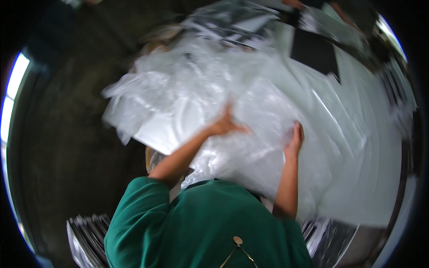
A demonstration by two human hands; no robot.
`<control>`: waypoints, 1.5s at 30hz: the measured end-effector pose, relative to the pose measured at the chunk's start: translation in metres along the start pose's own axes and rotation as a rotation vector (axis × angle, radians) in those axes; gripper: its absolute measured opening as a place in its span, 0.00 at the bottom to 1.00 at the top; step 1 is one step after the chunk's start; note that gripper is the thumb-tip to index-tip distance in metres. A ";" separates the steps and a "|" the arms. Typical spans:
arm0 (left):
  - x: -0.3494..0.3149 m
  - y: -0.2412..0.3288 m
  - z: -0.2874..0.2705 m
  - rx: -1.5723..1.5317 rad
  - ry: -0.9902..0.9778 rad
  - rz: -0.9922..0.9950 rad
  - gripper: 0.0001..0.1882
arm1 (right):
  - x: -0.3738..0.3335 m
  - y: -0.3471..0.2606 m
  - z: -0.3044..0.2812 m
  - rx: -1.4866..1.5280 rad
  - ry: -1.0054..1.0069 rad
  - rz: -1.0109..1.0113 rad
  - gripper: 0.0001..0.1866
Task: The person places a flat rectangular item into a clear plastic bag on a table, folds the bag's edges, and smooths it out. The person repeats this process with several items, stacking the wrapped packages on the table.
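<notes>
A crumpled sheet of clear plastic film (261, 107) lies in front of me on the white tabletop (366, 178). My left hand (229, 124) is over the film, with thumb and fingers spread apart and blurred by motion; nothing shows in its grasp. At the film's right side, my right hand (295, 139) has its fingers close together and bent against the plastic, seemingly gripping it. Its thumb is mostly hidden by the film. Left of my hands, a heap of loose clear plastic bags (156, 85) spreads past the table edge.
A black flat panel (315, 51) lies at the far right of the table. Beyond it, another person's hands (342, 15) are near a plastic-wrapped item. Plastic-wrapped dark stacks (87, 239) stand at lower left and lower right. More wrapped sheets (237, 24) are piled at the far side.
</notes>
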State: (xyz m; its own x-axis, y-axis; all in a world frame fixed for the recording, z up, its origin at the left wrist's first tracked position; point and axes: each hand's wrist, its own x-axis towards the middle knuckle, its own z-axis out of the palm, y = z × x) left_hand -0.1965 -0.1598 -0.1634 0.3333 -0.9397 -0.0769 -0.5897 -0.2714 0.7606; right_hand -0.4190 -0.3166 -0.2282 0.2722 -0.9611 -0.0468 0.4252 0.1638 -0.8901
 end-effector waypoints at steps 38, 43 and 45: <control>-0.037 -0.046 -0.124 0.320 0.378 0.683 0.16 | -0.073 -0.034 0.165 0.082 -0.837 0.406 0.42; -0.077 0.011 -0.046 0.145 -0.194 0.785 0.15 | -0.045 0.045 0.104 0.234 -0.060 0.380 0.29; -0.074 0.008 -0.048 -0.047 -0.142 0.683 0.13 | -0.043 0.035 0.090 0.265 -0.189 0.335 0.27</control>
State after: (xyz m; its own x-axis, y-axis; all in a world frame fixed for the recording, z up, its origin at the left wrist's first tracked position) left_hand -0.1909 -0.0830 -0.1207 -0.2019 -0.9156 0.3477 -0.5992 0.3963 0.6957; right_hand -0.3384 -0.2499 -0.2169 0.5743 -0.7921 -0.2068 0.4862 0.5332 -0.6923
